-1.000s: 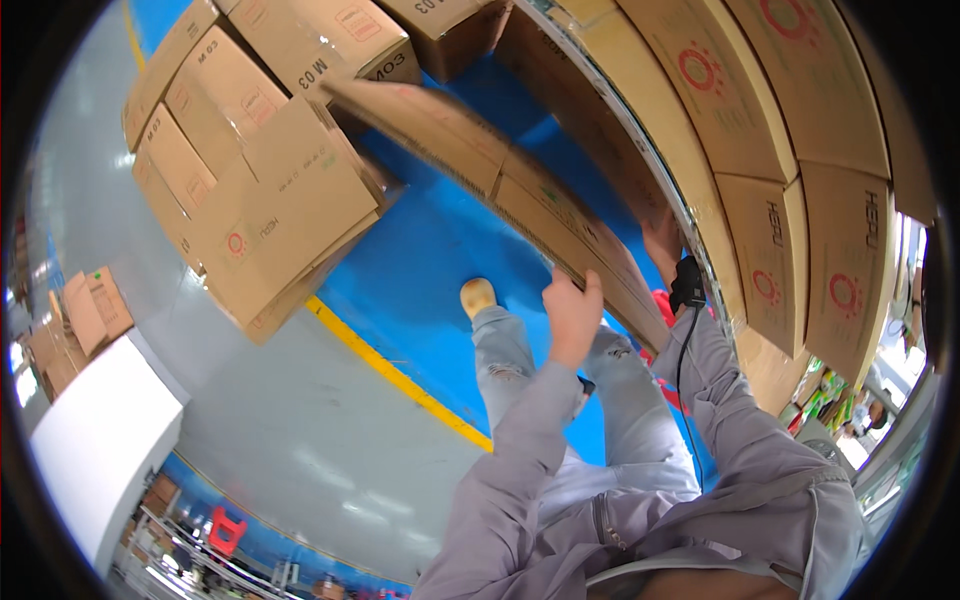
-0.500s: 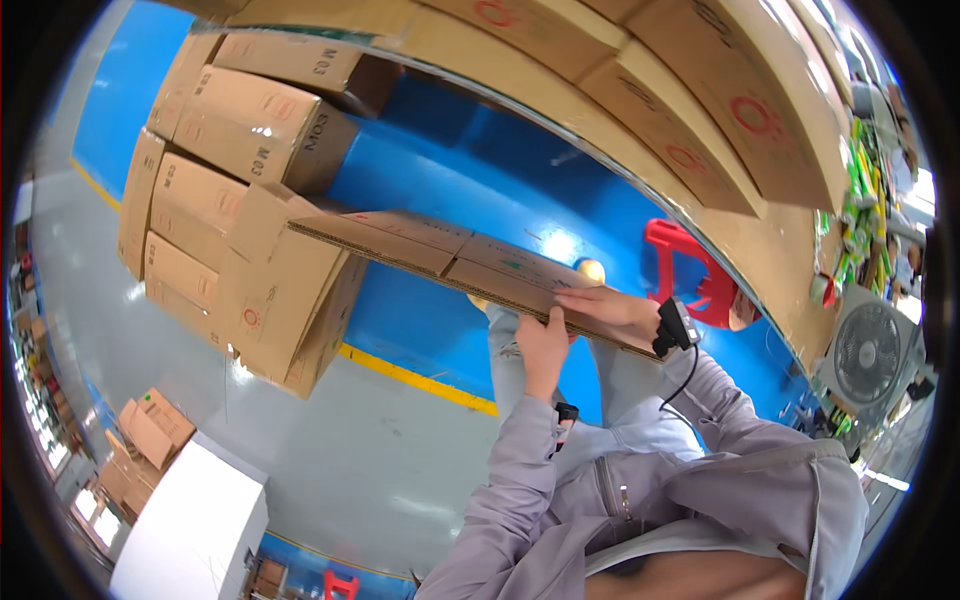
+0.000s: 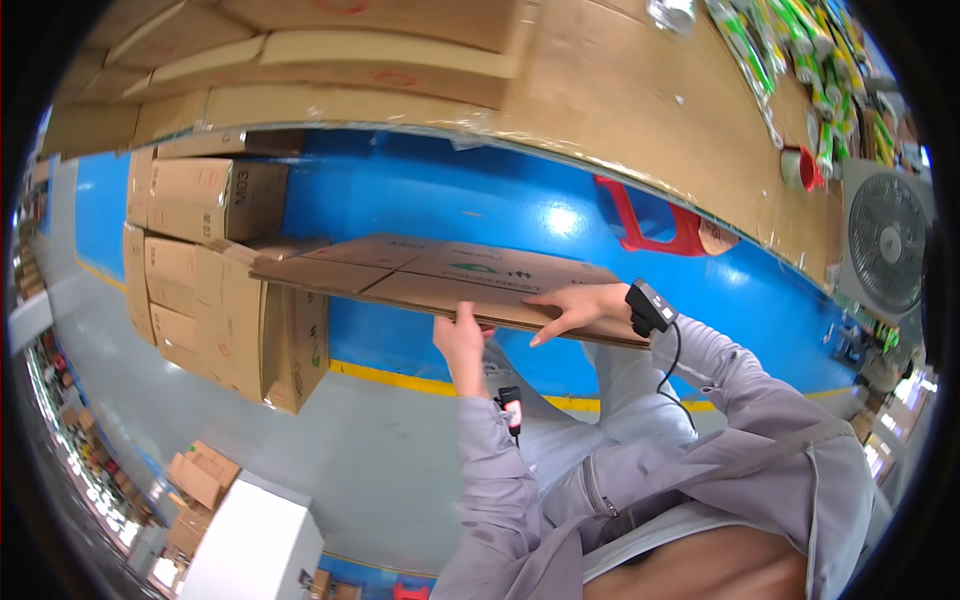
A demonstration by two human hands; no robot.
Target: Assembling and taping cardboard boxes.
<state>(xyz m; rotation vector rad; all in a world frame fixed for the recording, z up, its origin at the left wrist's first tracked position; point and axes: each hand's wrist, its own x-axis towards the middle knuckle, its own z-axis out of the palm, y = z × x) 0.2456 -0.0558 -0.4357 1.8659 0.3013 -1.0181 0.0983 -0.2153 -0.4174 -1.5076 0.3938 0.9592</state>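
A flattened cardboard box (image 3: pixel 470 275) is held roughly level in front of my body, its long near edge showing layered board and its top face bearing dark and green print. My left hand (image 3: pixel 461 350) grips that near edge, thumb on top and the other fingers partly hidden. On the top face, toward the right end, my right hand (image 3: pixel 583 306) lies with thumb and fingers spread apart. The left end of the flattened box reaches to the stacked cartons (image 3: pixel 210 285).
A cardboard-covered workbench (image 3: pixel 610 90) crosses the far side, with closed cartons (image 3: pixel 390 60) on it. Beneath its edge stands a red stool (image 3: pixel 650 225). A grey fan (image 3: pixel 885 240) is at the right. A white box-shaped object (image 3: pixel 245 545) stands at lower left.
My view has turned toward the bench. The right hand's fingers have spread wider on the flattened box; the left hand has slid left along its edge.
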